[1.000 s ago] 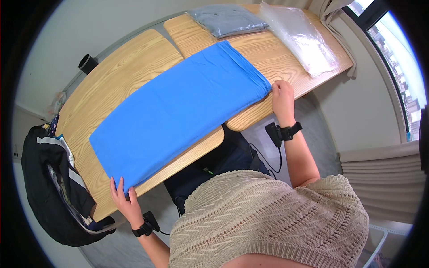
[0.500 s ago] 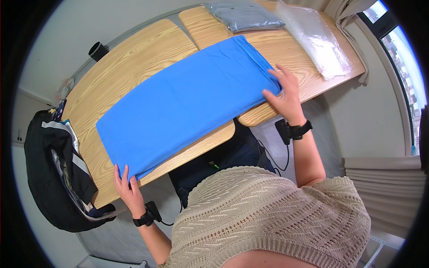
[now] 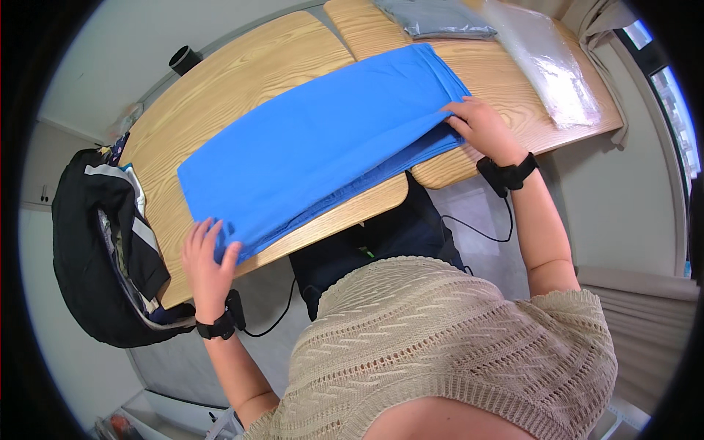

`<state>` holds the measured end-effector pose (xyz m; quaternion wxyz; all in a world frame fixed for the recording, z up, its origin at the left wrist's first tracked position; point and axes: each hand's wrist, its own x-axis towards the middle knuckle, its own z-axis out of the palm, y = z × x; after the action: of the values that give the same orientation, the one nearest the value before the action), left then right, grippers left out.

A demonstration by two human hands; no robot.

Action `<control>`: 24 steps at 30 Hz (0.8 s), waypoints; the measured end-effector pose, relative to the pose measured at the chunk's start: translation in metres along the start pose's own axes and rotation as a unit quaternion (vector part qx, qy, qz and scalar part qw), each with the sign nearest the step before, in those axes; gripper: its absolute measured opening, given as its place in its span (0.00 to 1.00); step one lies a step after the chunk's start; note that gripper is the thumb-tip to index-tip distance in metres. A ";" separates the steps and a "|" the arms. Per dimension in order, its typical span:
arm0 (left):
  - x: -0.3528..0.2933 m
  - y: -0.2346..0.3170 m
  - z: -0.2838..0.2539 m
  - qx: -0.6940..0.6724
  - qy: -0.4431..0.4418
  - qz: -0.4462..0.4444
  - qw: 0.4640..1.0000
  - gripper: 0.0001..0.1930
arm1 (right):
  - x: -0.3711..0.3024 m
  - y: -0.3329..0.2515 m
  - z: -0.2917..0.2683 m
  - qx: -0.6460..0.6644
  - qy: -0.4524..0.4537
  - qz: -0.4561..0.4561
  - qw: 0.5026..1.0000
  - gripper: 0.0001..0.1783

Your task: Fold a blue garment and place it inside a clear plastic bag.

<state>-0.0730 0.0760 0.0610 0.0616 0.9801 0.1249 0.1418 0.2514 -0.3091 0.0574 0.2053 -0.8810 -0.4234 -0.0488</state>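
A long blue piece of folded fabric (image 3: 315, 139) lies slantwise across the wooden table; whether it is a garment I cannot tell. My right hand (image 3: 488, 132) is closed on its near right corner, thumb and fingers pinching the upper layer. That layer is raised a little off the ones below, so a darker gap shows along the near edge. At the near left corner rests my left hand (image 3: 207, 268), open, its fingertips touching the fabric and its thumb apart from them.
Folded grey fabric in clear plastic (image 3: 433, 18) and a clear plastic bag (image 3: 546, 66) lie at the far right of the table (image 3: 257, 84). A black bag with clothes (image 3: 81, 257) stands at the left. A black cup-like container (image 3: 183, 60) is behind the table.
My right hand has gone from open beside the right end to pinching the near right corner, lifting its top layer. My left hand stays at the left corner. The whole view has shifted slightly.
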 end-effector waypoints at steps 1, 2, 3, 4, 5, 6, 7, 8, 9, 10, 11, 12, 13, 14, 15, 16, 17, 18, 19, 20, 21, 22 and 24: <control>0.004 0.010 -0.002 0.002 0.000 -0.002 1.000 0.22 | 0.001 0.001 0.000 -0.008 0.001 0.001 1.000 0.10; 0.006 0.020 -0.005 -0.025 -0.021 0.021 0.999 0.24 | 0.004 0.000 0.000 -0.013 0.001 0.000 1.000 0.11; 0.009 0.028 -0.006 -0.053 -0.043 0.044 0.997 0.27 | 0.006 -0.003 -0.002 -0.010 0.000 -0.004 1.000 0.11; 0.010 0.032 -0.004 -0.050 -0.042 0.038 0.997 0.27 | 0.009 -0.009 -0.005 -0.001 -0.013 0.024 1.000 0.11; 0.012 0.036 0.000 -0.044 -0.043 0.047 0.997 0.27 | 0.011 -0.012 -0.007 0.008 -0.025 0.052 0.998 0.12; 0.013 0.036 0.004 -0.039 -0.043 0.055 0.997 0.27 | 0.014 -0.009 -0.004 0.011 -0.024 0.065 0.998 0.12; 0.015 0.034 0.010 -0.038 -0.042 0.053 0.997 0.27 | 0.016 -0.009 -0.005 0.013 -0.024 0.062 0.998 0.12; 0.015 0.032 0.016 -0.017 -0.027 0.039 0.999 0.26 | 0.018 -0.009 -0.006 0.011 -0.037 0.073 0.997 0.13; 0.016 0.031 0.018 0.004 -0.011 0.025 1.000 0.25 | 0.020 -0.010 -0.006 0.008 -0.051 0.085 0.995 0.13; 0.019 0.032 0.017 0.013 0.004 0.039 0.999 0.22 | 0.021 -0.010 -0.007 0.009 -0.051 0.083 0.995 0.13; 0.020 0.031 0.016 0.014 0.005 0.038 0.999 0.22 | 0.021 -0.009 -0.007 0.003 -0.058 0.089 0.994 0.12; 0.020 0.029 0.015 0.013 -0.008 0.040 0.999 0.21 | 0.021 -0.009 -0.007 -0.003 -0.065 0.094 0.993 0.11; 0.021 0.024 0.012 0.014 -0.019 0.040 0.999 0.20 | 0.021 -0.010 -0.007 -0.002 -0.063 0.089 0.994 0.11; 0.019 0.018 0.011 0.018 -0.016 0.037 0.999 0.20 | 0.017 -0.011 -0.009 0.024 -0.061 0.066 0.996 0.12; 0.017 0.010 0.010 -0.009 -0.027 0.031 0.999 0.19 | 0.015 -0.011 -0.010 0.049 -0.058 0.042 0.996 0.15; 0.017 0.000 0.008 -0.034 -0.036 0.026 0.998 0.19 | 0.015 -0.007 -0.010 0.030 -0.070 0.026 0.997 0.20; 0.022 -0.009 0.002 -0.031 -0.034 0.026 0.999 0.19 | 0.017 0.002 -0.014 0.039 -0.110 0.000 0.993 0.21; 0.035 -0.018 -0.006 -0.034 -0.064 0.035 0.997 0.18 | 0.026 0.011 -0.020 0.034 -0.137 -0.009 0.990 0.22; 0.048 -0.029 -0.010 -0.037 -0.096 0.044 0.994 0.17 | 0.037 0.019 -0.025 0.028 -0.166 -0.018 0.985 0.22; 0.062 -0.048 -0.015 -0.025 -0.086 0.051 0.995 0.17 | 0.048 0.024 -0.028 -0.010 -0.154 -0.012 0.988 0.22; 0.082 -0.062 -0.014 -0.017 -0.076 0.062 0.995 0.16 | 0.061 0.046 -0.026 0.003 -0.122 -0.012 0.992 0.23; 0.092 -0.063 -0.024 0.021 -0.066 0.028 0.997 0.16 | 0.081 0.008 -0.041 -0.026 -0.135 0.041 0.990 0.23; 0.117 -0.045 -0.051 0.077 0.003 -0.001 0.997 0.16 | 0.095 -0.010 -0.063 -0.078 -0.008 0.019 0.997 0.23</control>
<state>0.0105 0.1540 0.1335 -0.0146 0.9813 0.1368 0.1343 0.3103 -0.2600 0.1424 0.1336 -0.9026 -0.4029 -0.0712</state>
